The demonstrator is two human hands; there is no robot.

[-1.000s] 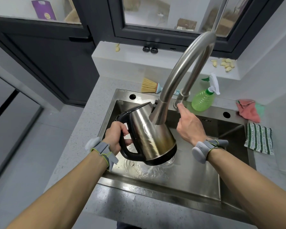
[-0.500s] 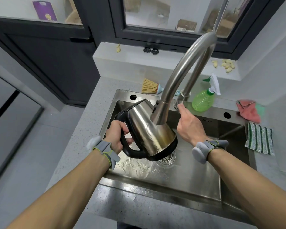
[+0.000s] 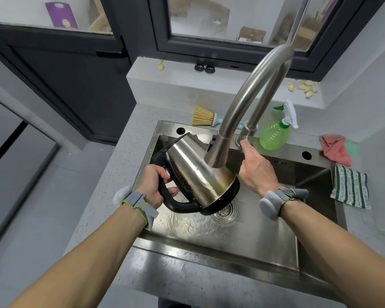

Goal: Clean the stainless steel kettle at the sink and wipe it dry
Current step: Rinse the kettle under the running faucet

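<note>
A stainless steel kettle [image 3: 193, 172] with a black handle and base hangs tilted over the steel sink [image 3: 209, 258], its spout pointing away and to the left. My left hand [image 3: 153, 187] grips the black handle. The curved steel tap [image 3: 242, 103] arches over the kettle, its spray head just above the kettle's side. My right hand [image 3: 257, 167] reaches to the tap's base, fingertips touching the lever there. Water ripples on the sink floor around the drain [image 3: 226, 211]; I see no stream from the spout.
On the counter behind the sink lie a straw brush [image 3: 203, 116] and a green spray bottle [image 3: 276, 134]. At the right lie a pink cloth [image 3: 336, 150] and a green striped cloth [image 3: 350, 188]. Garlic cloves [image 3: 303, 87] sit on the window ledge.
The kettle has risen a little and moved left, uncovering the drain. The splashing water in the sink has calmed. My right hand stays at the tap lever.
</note>
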